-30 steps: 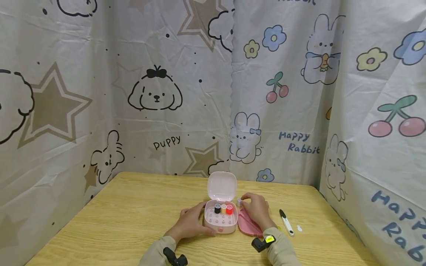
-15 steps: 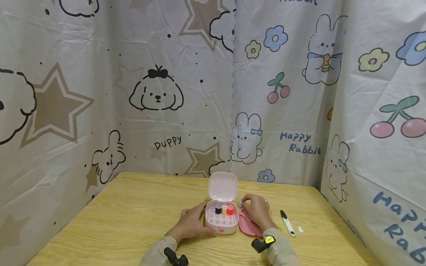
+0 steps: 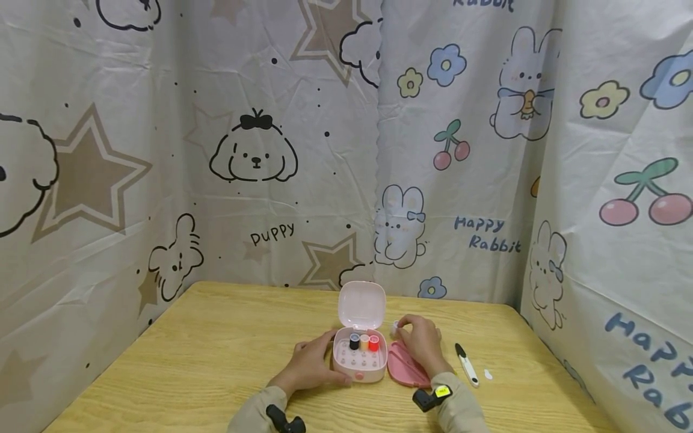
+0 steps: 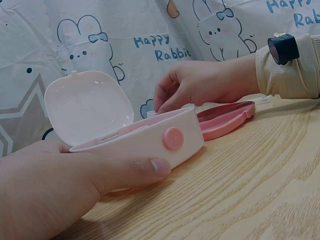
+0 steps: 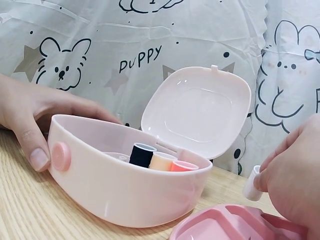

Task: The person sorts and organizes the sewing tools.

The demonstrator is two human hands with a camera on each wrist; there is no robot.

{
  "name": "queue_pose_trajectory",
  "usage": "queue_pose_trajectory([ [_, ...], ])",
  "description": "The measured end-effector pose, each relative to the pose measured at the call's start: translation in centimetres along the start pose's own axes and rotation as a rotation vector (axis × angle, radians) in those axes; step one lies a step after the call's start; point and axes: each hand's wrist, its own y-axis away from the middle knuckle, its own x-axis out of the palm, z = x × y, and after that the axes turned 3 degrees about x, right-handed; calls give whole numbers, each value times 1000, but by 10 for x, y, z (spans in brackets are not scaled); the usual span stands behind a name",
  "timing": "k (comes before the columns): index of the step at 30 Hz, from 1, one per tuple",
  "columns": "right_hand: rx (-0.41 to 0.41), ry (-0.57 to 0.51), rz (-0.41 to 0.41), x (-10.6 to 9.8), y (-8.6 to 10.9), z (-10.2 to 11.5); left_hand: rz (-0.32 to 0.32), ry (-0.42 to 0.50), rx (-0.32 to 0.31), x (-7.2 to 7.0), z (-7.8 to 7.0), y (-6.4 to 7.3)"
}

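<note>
My left hand point(image 3: 310, 363) grips the side of a pale pink box point(image 4: 145, 145), its thumb along the front beside the round pink button point(image 5: 61, 156). The box's lid point(image 3: 361, 305) stands open at the back. Inside, a black thread spool point(image 5: 142, 155), a beige spool point(image 5: 163, 161) and a red spool point(image 5: 184, 166) stand in a row on a pegged insert, with bare pegs in front of them. To the right of the box, my right hand point(image 3: 423, 341) pinches a white spool point(image 5: 253, 184) between thumb and fingertips, close over the table.
A darker pink divided tray point(image 3: 403, 365) lies against the box's right side, partly under my right wrist. Farther right are black-and-white thread snips point(image 3: 467, 364) and a small white piece point(image 3: 488, 374). Printed curtains point(image 3: 271, 198) hang behind the wooden table point(image 3: 216, 337).
My right hand has shifted slightly to the right with the white spool. The left hand and the box stay where they were.
</note>
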Motion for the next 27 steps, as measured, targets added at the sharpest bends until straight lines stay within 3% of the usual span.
queue_pose_trajectory([
  [9,12,-45,-6,-4,0,3,-18,-26,28,4,5,-1],
  [27,-49,-52,-58,-12,-2,16,4,8,-23,3,2,-2],
])
